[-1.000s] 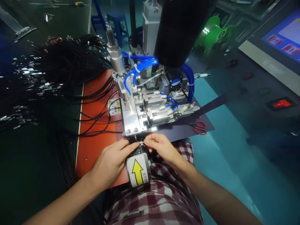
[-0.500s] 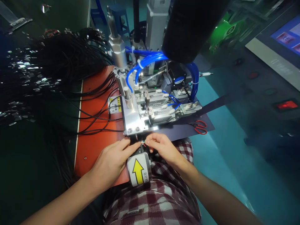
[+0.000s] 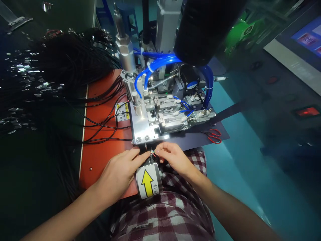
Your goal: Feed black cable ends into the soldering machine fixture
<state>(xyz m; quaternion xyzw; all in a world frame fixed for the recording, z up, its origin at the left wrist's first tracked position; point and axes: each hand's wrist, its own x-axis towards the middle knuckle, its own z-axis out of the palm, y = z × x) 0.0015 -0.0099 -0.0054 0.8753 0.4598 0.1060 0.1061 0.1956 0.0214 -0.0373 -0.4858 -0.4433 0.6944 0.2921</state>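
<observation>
Just below frame centre, fine coloured wires (image 3: 153, 153) are pinched by the right hand (image 3: 173, 157); whether anything is gripped by the left hand's (image 3: 116, 170) fingers cannot be told.

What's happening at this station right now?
Someone is working with both bare hands at the front edge of a machine. The right hand pinches fine coloured wires, and the left hand has a fingertip up against them. Just below sits a guard with a yellow arrow. The red-handled scissors lie unused to the right, and black cables cross the orange surface on the left.
</observation>
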